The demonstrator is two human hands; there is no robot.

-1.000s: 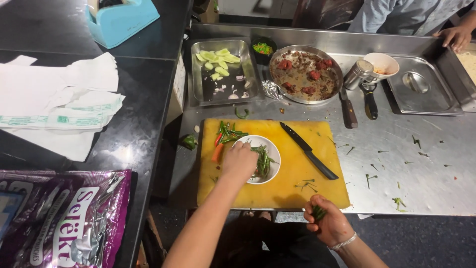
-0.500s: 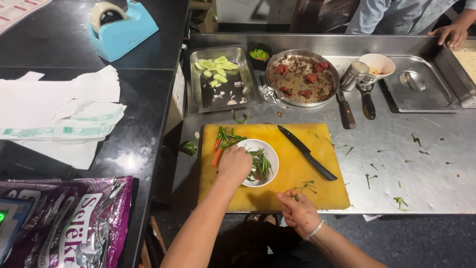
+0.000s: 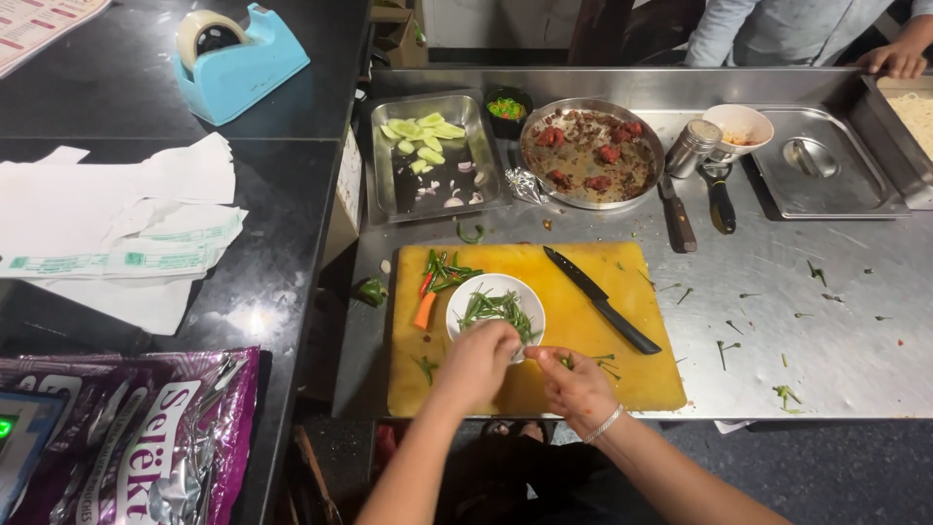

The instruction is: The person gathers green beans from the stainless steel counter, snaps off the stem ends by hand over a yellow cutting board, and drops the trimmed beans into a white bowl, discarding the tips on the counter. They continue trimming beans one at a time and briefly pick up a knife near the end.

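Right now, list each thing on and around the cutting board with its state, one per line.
left hand: fingers pinched at the bowl's near rim
right hand: on the board, pinching green bits
white bowl: upright, holding green chillies
knife: lying flat on the board, unheld
yellow cutting board: flat on the steel counter, strewn with scraps
round pan: uncovered, red pieces inside
steel tray: uncovered, pale green slices inside

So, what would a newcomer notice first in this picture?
Probably the yellow cutting board in the middle of the steel counter. The left hand holds a small white bowl of green chilli strips on it, and the right hand is beside it. A black-handled knife lies on the board.
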